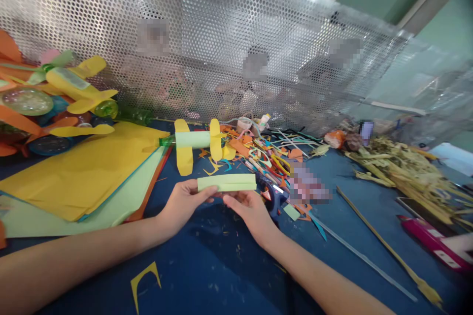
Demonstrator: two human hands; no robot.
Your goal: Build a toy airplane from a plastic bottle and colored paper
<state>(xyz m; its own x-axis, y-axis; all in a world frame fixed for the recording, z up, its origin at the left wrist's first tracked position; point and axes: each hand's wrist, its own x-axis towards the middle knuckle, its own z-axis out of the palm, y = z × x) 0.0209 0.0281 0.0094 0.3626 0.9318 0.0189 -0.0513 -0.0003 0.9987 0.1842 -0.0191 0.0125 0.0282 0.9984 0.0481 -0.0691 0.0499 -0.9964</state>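
Observation:
A folded strip of pale green paper (227, 182) is held level between both hands, above the blue table. My left hand (188, 202) pinches its left end, thumb in front. My right hand (251, 209) grips the lower edge toward the right, with its fingers partly behind the strip. Just beyond the hands lies a bottle plane (192, 139) with a pale green wrap and yellow paper wings. A dark blue tape dispenser (275, 198) stands right of the strip, partly hidden by my right hand.
Yellow sheets (88, 172) and finished bottle planes (70, 83) are at the left. Paper scraps, pens and yellow-handled scissors (281, 164) lie beyond the hands. Dried husks (410, 162), a thin stick (384, 243) and a magenta glue gun (432, 241) are right. A perforated metal screen (214, 34) stands behind.

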